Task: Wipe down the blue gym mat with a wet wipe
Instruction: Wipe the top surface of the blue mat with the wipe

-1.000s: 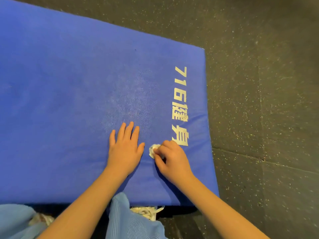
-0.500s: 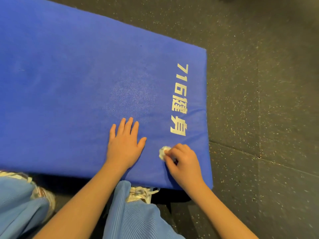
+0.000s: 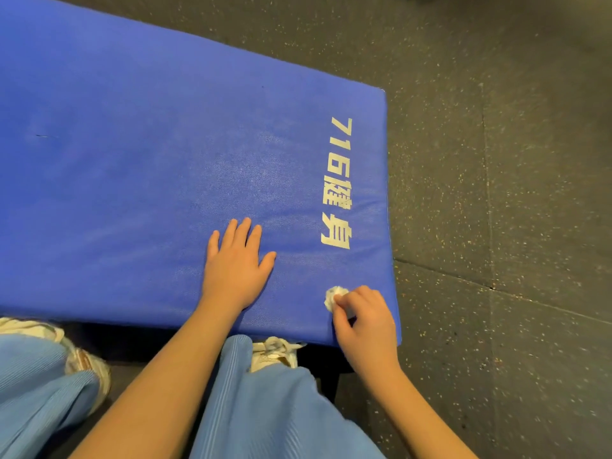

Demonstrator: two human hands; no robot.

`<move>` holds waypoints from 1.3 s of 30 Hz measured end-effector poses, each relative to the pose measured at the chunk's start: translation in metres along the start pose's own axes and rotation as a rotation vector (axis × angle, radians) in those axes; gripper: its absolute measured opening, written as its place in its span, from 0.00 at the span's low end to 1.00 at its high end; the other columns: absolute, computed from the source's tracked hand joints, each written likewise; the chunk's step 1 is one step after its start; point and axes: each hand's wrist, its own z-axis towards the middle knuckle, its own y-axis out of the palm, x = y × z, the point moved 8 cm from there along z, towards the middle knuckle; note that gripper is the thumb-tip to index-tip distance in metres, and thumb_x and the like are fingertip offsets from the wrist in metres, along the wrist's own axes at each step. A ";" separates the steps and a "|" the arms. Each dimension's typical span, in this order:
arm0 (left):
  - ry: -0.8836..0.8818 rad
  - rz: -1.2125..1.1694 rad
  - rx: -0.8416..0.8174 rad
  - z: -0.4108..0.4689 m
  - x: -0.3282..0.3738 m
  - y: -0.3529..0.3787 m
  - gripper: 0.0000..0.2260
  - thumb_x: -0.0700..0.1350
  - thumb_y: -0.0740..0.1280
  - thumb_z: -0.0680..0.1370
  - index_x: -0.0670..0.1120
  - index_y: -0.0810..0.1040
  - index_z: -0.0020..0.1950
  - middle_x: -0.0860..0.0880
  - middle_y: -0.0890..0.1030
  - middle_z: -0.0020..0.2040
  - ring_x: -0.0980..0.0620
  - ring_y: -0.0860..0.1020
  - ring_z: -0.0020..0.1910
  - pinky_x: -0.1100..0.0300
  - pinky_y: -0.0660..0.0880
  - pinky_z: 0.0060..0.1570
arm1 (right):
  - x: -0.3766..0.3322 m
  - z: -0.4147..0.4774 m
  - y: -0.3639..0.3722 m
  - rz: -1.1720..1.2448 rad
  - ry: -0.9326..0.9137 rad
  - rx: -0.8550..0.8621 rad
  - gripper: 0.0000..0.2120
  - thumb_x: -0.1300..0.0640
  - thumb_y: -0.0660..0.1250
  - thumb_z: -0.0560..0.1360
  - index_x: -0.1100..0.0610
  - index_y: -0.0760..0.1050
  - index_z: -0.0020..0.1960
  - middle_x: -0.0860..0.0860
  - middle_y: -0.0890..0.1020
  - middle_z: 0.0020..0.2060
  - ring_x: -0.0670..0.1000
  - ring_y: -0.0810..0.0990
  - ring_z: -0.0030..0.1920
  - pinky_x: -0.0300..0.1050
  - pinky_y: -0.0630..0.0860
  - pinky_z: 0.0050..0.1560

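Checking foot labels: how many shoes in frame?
2. Left shoe at the lower left, right shoe at lower centre, both at the mat's near edge. Trousers partly cover both.

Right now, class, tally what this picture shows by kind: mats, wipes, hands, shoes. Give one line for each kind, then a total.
mat: 1
wipe: 1
hands: 2, the left hand flat on the mat, the right hand pinching the wipe
shoes: 2
total: 6
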 end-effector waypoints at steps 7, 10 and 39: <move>-0.001 0.004 0.011 0.004 -0.002 0.000 0.27 0.58 0.51 0.82 0.47 0.55 0.79 0.48 0.51 0.80 0.48 0.47 0.78 0.48 0.43 0.74 | 0.030 -0.003 -0.020 0.000 -0.013 -0.056 0.07 0.53 0.66 0.73 0.54 0.76 0.37 0.44 0.72 0.33 0.48 0.71 0.36 0.46 0.70 0.37; -0.002 0.001 -0.005 0.003 -0.001 -0.002 0.27 0.58 0.51 0.82 0.47 0.55 0.79 0.48 0.51 0.80 0.48 0.47 0.78 0.48 0.43 0.74 | 0.043 -0.011 -0.031 -0.004 0.113 0.036 0.07 0.52 0.66 0.73 0.54 0.77 0.39 0.45 0.74 0.34 0.50 0.73 0.37 0.46 0.72 0.39; 0.100 0.082 -0.076 0.003 0.060 0.018 0.32 0.62 0.40 0.77 0.51 0.52 0.79 0.51 0.49 0.80 0.48 0.44 0.78 0.44 0.41 0.74 | 0.089 -0.015 -0.046 0.007 0.279 0.152 0.03 0.60 0.62 0.70 0.58 0.72 0.38 0.49 0.72 0.35 0.53 0.71 0.36 0.43 0.66 0.37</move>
